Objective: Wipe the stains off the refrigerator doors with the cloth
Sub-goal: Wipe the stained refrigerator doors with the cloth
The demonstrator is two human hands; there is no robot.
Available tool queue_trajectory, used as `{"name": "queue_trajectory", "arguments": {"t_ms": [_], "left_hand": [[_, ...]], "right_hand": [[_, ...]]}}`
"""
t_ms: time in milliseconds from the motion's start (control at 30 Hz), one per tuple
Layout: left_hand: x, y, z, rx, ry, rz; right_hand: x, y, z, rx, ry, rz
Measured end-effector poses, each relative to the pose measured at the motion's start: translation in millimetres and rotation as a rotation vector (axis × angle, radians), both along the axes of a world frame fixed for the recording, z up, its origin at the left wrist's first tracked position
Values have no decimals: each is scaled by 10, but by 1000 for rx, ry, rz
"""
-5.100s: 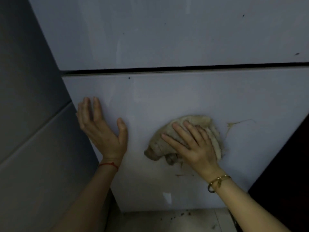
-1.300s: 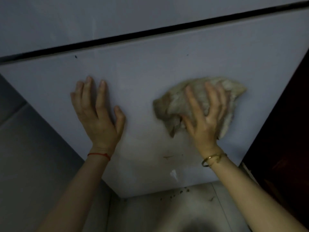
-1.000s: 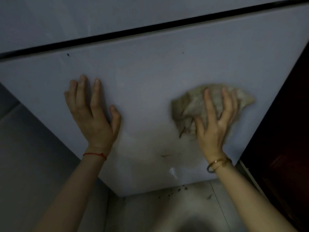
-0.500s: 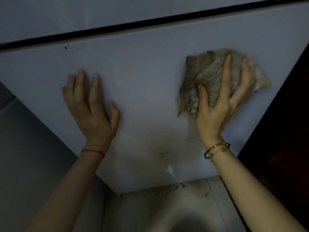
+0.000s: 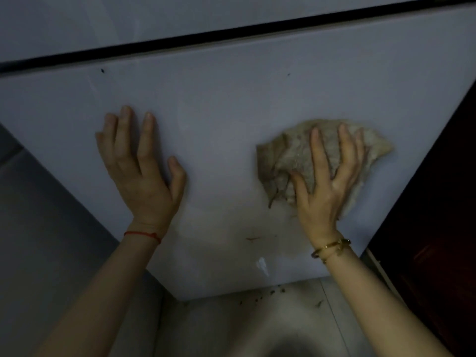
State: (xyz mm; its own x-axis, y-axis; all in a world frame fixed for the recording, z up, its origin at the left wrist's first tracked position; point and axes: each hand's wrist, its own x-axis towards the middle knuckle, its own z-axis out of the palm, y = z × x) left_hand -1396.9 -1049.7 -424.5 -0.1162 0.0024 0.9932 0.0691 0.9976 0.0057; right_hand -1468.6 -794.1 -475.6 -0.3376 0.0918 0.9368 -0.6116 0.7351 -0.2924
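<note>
Pale grey lower door: the lower refrigerator door point(image 5: 231, 104) fills the middle of the frame, tapering toward the bottom centre, with a black gap dividing it from the upper door point(image 5: 128, 19) along the top.
Floor: light tiled floor point(image 5: 244, 323) at the bottom centre, scattered with dark crumbs just under the door's lower edge.
Left hand: the left hand point(image 5: 140, 173) lies flat on the door at centre left, fingers point(image 5: 145, 140) straight and slightly apart, holding nothing, apparently bracing.
Right hand: the right hand point(image 5: 322, 191) presses on the cloth at centre right, fingers spread over it, thumb tucked into its lower folds.
Cloth: a crumpled beige cloth point(image 5: 291, 153) flattened against the lower door, near its right edge.
Stains: a brownish smear point(image 5: 253, 238) and a white fleck point(image 5: 262, 265) sit low on the door, below the cloth; small dark specks point(image 5: 102, 71) lie near the top left.
Step in hand: mid-wipe on the lower door, by my reading.
Next move: likely bring the cloth down over the smear with firm pressure.
</note>
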Motion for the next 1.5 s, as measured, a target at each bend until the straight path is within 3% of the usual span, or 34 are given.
{"name": "queue_trajectory", "arguments": {"t_ms": [100, 300, 367, 433, 567, 800, 900, 1033, 1100, 1333, 1500], "left_hand": [[6, 14, 9, -7, -13, 3], [4, 4, 11, -6, -18, -15], [4, -9, -6, 2, -15, -28], [-7, -28, -16, 0, -15, -26], [-23, -43, -19, -13, -9, -23], [-36, -50, -24, -19, 6, -15], [-35, -35, -29, -25, 3, -6], [-24, -14, -12, -19, -6, 3], [-16, -1, 0, -17, -12, 7], [17, 14, 30, -24, -40, 15], [3, 10, 31, -25, -42, 26]], "right_hand": [[38, -252, 15, 77, 63, -46], [228, -170, -847, 556, 70, -52], [186, 25, -864, 514, 31, -59], [105, 84, -682, 345, 6, -27], [41, -216, -377, 166, 38, -45], [263, -367, -1234, 649, 66, 1], [232, -54, -1363, 573, -10, -48], [110, 15, -973, 252, -35, -69], [94, -169, -775, 192, -19, -72], [360, -365, -1220, 591, 41, -44], [268, -29, -1129, 453, -28, -65]]}}
